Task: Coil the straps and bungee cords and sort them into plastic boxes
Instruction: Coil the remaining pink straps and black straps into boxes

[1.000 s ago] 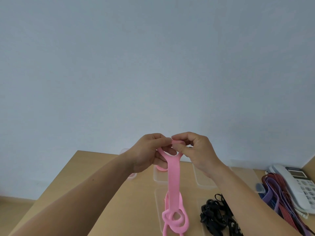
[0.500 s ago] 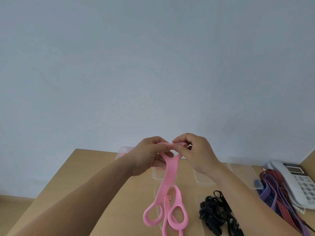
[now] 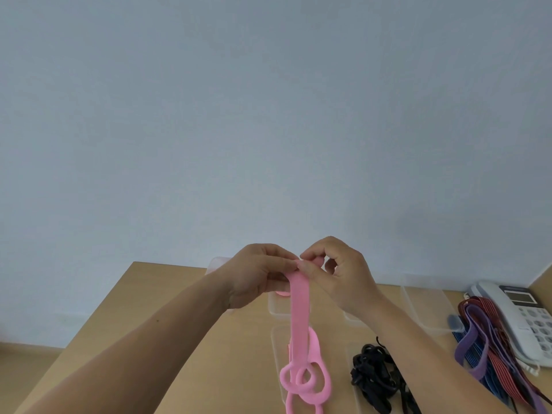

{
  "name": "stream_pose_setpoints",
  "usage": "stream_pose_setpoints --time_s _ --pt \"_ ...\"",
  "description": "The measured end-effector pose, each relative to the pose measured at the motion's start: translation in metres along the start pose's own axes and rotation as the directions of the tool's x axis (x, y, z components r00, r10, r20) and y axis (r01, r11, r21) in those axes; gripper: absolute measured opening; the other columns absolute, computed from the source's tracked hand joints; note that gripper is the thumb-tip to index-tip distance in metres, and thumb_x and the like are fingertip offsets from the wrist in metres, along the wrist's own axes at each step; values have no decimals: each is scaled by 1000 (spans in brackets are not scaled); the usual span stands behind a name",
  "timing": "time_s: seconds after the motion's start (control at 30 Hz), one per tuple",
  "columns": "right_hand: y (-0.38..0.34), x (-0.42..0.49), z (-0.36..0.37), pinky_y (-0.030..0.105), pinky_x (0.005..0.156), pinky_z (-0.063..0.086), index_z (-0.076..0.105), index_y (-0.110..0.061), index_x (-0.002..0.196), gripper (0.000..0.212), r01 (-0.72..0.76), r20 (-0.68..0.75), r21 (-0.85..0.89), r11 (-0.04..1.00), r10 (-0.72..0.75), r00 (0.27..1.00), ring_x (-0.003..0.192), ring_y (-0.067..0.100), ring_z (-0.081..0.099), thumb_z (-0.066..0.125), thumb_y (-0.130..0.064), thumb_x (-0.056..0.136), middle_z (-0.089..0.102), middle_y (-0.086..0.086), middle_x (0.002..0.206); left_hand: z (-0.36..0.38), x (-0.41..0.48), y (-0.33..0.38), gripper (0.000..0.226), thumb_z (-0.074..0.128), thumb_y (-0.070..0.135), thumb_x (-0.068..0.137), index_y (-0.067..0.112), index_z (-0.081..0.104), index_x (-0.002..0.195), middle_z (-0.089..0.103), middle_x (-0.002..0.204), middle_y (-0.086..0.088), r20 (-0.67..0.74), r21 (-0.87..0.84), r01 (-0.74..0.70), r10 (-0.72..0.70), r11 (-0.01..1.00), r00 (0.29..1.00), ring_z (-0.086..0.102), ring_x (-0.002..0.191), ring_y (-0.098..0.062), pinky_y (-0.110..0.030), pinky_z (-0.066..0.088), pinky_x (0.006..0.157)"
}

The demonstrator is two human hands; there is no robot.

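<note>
A pink elastic strap (image 3: 299, 318) hangs from both my hands above the wooden table (image 3: 179, 324). My left hand (image 3: 257, 273) pinches its top end from the left. My right hand (image 3: 337, 273) pinches the same end from the right, fingers curled over it. The strap's lower part dangles in several loops over a clear plastic box (image 3: 276, 354). Black cords (image 3: 373, 375) lie in a second clear box beside it. A heap of purple, red and blue straps (image 3: 490, 345) lies at the right.
More clear plastic boxes (image 3: 424, 306) stand along the table's back edge, one holding something pink (image 3: 282, 293). A white desk phone (image 3: 519, 315) sits at the far right. A plain blue-grey wall fills the upper view.
The hanging pink loops have swung back from the left toward the centre. My right hand's fingers have shifted on the strap's top end.
</note>
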State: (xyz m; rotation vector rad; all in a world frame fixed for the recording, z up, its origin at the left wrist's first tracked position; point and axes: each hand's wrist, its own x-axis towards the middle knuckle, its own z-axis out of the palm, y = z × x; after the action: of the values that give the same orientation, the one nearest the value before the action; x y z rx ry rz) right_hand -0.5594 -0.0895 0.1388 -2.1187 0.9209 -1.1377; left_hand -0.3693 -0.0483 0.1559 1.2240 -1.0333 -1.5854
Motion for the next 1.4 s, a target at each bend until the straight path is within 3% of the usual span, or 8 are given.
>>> stream_pose_setpoints --time_s 0.17,0.33,0.63,0.77,0.9,1.1,1.23,1.4 --pt "0 5 0 25 68 53 70 -21 96 6 -245 80 195 950 234 969 77 14 67 71 -21 90 71 -6 83 -2 3 -4 15 69 -8 84 -4 65 98 69 100 -30 -95 88 -114 122 990 988 69 99 -44 -56 53 95" --pt "2 8 4 22 59 51 68 -20 96 8 -271 83 214 938 259 962 63 13 68 65 -14 93 71 -8 69 0 4 -6 16 74 -4 82 -1 66 96 71 98 -25 -113 207 -207 234 956 966 72 92 -40 -56 56 90" --pt "4 5 7 18 55 51 65 -16 96 14 -333 203 301 894 281 938 62 15 69 73 -7 87 71 0 76 -6 -3 -7 21 73 12 89 1 61 102 74 94 -21 -27 255 -135 147 957 989 73 85 -30 -41 60 82" --pt "3 6 5 21 53 51 63 -12 95 14 -298 152 354 886 260 954 58 17 67 69 -1 88 70 -1 68 -3 -4 -7 31 71 27 92 4 60 108 76 94 -17 -26 246 -97 107 964 994 73 88 -33 -36 61 76" --pt "1 6 5 21 59 53 64 -21 94 18 -240 120 274 931 215 969 63 11 67 71 -6 88 70 -11 74 -1 -3 -8 22 66 20 95 1 62 105 76 93 -17 -27 236 -115 124 965 992 72 82 -31 -39 60 78" --pt "1 -1 6 8 64 45 58 -31 91 20 67 75 -65 996 -62 995 77 1 60 69 -14 90 62 -26 86 -3 -4 -6 14 61 10 94 1 59 104 72 100 -25 26 129 -7 3 992 1000 67 86 -34 -45 56 83" --pt "7 -5 9 21 65 50 57 -20 95 14 261 88 -154 953 -250 964 76 7 57 64 -9 91 59 -14 91 -5 -6 -3 23 59 18 92 0 68 104 69 110 -29 97 43 48 -52 998 994 66 97 -42 -43 56 86" --pt "9 -4 11 18 70 51 62 -20 93 19 192 67 -43 981 -189 980 81 8 62 71 -5 87 64 -11 93 -5 -5 -6 16 70 9 88 5 61 100 71 80 -13 -8 -24 22 -22 999 1000 69 83 -32 -39 59 75"
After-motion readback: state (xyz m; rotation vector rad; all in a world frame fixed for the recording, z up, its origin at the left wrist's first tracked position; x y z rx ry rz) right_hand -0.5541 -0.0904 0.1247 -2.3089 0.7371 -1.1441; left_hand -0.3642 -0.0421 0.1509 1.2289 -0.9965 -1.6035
